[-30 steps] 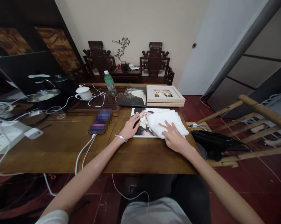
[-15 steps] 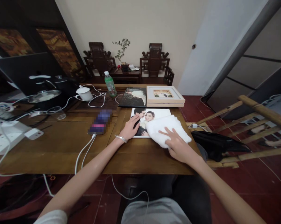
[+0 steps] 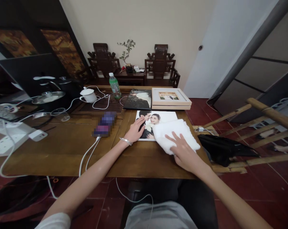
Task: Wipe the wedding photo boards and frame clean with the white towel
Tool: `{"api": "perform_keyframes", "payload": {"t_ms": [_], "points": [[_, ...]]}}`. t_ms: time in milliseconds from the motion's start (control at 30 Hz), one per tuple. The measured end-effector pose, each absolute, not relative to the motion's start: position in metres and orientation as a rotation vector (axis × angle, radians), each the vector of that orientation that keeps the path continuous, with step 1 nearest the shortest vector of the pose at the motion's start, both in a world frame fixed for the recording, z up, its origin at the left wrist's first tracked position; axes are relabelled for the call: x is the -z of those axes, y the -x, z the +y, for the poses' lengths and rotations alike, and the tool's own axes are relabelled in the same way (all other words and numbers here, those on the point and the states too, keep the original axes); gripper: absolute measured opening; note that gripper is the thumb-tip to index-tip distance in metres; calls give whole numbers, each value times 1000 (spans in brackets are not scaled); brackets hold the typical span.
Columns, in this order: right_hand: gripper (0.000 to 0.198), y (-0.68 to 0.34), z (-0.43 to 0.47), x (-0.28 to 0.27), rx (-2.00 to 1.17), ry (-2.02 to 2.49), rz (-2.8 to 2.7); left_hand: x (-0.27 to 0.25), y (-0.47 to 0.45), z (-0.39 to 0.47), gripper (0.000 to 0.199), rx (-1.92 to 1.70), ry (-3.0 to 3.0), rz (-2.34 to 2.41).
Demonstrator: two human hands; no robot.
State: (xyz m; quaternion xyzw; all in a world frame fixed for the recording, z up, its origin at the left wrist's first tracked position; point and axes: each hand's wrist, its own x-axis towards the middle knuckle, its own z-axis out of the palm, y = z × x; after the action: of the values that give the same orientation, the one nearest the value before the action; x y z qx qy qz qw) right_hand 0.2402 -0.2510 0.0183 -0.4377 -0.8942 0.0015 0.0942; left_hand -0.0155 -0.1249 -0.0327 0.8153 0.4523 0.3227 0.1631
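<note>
A photo panel or album (image 3: 147, 131) showing a couple lies flat on the wooden table. My left hand (image 3: 136, 129), with a silver bangle at the wrist, rests on its left side, fingers stretched out. Over its lower right part lies a folded white towel (image 3: 188, 136), reaching past the panel's edge onto the table. My right hand (image 3: 182, 149) presses on this towel with several fingers spread on top; the thumb is hard to make out. The towel hides the panel's right corner.
Behind the panel lie a dark photo album (image 3: 138, 99) and a pale framed photo (image 3: 171, 98). To the left are a phone (image 3: 104, 124) on a cable, a plastic cup (image 3: 60, 114), a lidded white mug (image 3: 88, 94), a green bottle (image 3: 114, 86) and a power strip (image 3: 9, 140).
My right hand and the towel have slid slightly right and toward me. My left hand stays on the panel. The whole view has shifted a little.
</note>
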Motion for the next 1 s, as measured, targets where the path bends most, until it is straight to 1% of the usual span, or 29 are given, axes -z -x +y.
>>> {"api": "perform_keyframes", "payload": {"t_ms": [100,200,300,500,633,800,1000], "points": [[36,-241,-269,-21,-61,1246,-2697,33,15,-125,44,-933,-2324,1279],[37,-242,-265,-27,-115,1266,-2728,33,16,-125,44,-936,-2335,1276],[37,-242,-241,-33,-109,1341,-2713,31,16,-124,44,-925,-2358,1266],[33,-225,-164,-46,-3,1544,-2669,28,17,-125,46,-917,-2374,1257],[39,-205,-138,-44,56,1574,-2659,31,17,-125,44,-927,-2350,1259],[47,-190,-175,-30,127,1477,-2721,34,16,-124,46,-950,-2304,1261],[39,-185,-239,-28,78,1373,-2783,33,15,-124,46,-914,-2293,1280]]}}
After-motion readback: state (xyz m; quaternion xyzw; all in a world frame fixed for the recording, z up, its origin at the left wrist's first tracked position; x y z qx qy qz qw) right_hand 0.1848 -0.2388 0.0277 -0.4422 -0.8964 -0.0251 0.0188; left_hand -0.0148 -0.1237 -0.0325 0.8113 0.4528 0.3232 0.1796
